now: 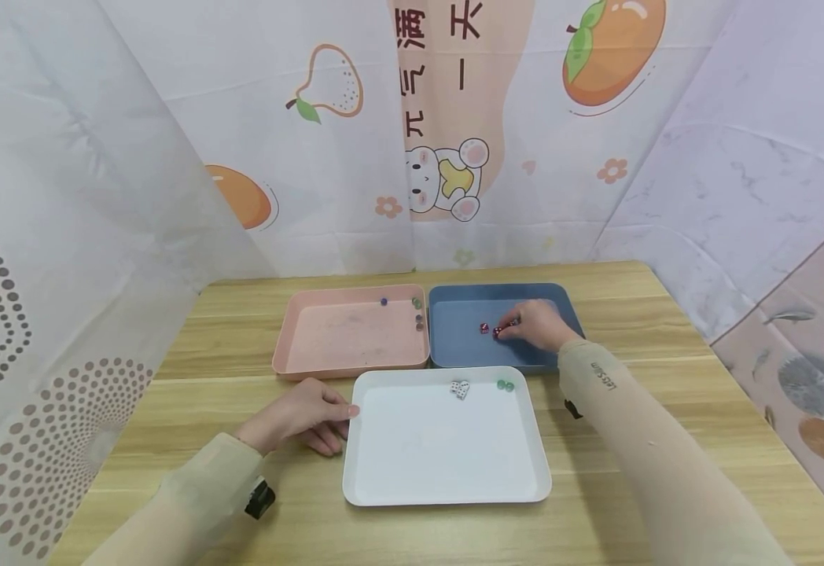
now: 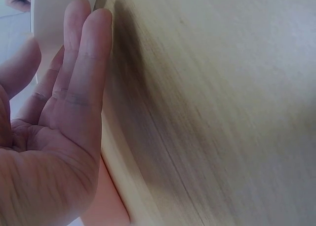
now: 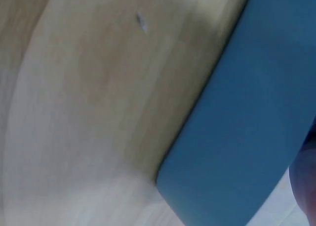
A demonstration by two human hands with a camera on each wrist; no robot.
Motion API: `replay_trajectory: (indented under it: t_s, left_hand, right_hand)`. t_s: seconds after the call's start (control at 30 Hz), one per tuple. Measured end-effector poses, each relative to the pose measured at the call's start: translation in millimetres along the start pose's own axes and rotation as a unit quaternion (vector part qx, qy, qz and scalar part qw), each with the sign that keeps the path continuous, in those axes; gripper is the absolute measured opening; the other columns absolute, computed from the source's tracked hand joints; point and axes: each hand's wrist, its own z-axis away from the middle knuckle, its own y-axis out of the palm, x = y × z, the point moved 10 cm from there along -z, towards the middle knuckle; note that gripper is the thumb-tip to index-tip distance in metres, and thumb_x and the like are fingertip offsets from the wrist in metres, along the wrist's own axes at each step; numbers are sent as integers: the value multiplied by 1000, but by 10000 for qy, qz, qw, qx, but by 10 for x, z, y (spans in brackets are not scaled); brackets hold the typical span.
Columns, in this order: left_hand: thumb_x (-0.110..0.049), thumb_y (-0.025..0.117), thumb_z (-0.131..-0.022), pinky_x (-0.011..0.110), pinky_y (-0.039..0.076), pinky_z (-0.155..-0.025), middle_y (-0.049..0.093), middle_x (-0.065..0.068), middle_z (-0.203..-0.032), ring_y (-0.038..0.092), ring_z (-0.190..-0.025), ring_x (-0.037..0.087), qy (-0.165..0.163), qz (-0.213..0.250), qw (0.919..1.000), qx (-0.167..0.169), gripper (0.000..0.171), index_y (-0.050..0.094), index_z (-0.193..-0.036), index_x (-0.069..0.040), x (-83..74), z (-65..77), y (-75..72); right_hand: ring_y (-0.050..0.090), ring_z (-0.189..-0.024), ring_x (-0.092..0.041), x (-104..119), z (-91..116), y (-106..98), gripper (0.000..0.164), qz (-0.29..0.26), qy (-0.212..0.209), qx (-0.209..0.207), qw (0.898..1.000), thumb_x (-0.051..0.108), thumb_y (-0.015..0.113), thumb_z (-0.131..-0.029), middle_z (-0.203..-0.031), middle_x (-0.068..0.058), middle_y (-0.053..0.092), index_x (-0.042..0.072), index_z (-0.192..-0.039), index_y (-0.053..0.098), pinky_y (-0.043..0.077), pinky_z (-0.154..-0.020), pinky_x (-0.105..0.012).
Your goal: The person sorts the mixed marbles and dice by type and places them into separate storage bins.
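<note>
My right hand [image 1: 538, 324] reaches into the blue tray [image 1: 447, 295], its thumb and forefinger pinching a red die [image 1: 498, 332] close over the tray floor. Just left of the fingertips lies another red die [image 1: 484, 328]; a third shows partly behind the fingers. The right wrist view catches only the tray's outer wall [image 3: 237, 122] and a sliver of hand. My left hand [image 1: 310, 415] is at the left side of the white tray [image 1: 447, 440], thumb tip at the rim, the other fingers low outside the wall. In the left wrist view its fingers [image 2: 81, 72] are fairly straight.
Inside the white tray, several white dice [image 1: 460, 389] and two green dice [image 1: 505, 385] lie along the back. A pink tray [image 1: 348, 334] at back left holds a blue die [image 1: 384, 302] and several greenish and dark ones. A printed curtain [image 1: 355, 173] hangs behind the wooden table [image 1: 638, 338].
</note>
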Motion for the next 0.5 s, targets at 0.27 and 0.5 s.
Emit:
replay_trajectory:
  t_s: [0.27, 0.5]
  left_hand:
    - [-32, 72, -97, 41, 64, -63, 73, 14, -82, 73, -64, 22, 19, 6, 10000, 8, 33, 76, -99, 0, -19, 10, 4]
    - [-32, 72, -97, 41, 64, -63, 73, 14, -83, 73, -65, 23, -16, -25, 10000, 1, 33, 76, -100, 0, -13, 13, 2]
  right_hand:
    - [69, -110, -33, -19, 3, 38, 21, -158, 86, -17, 9998, 24, 80, -90, -110, -10, 77, 10, -105, 82, 54, -96, -51]
    - [68, -112, -33, -31, 22, 49, 25, -285, 80, -25, 9996, 24, 80, -90, -113, -11, 76, 8, -110, 80, 53, -98, -51]
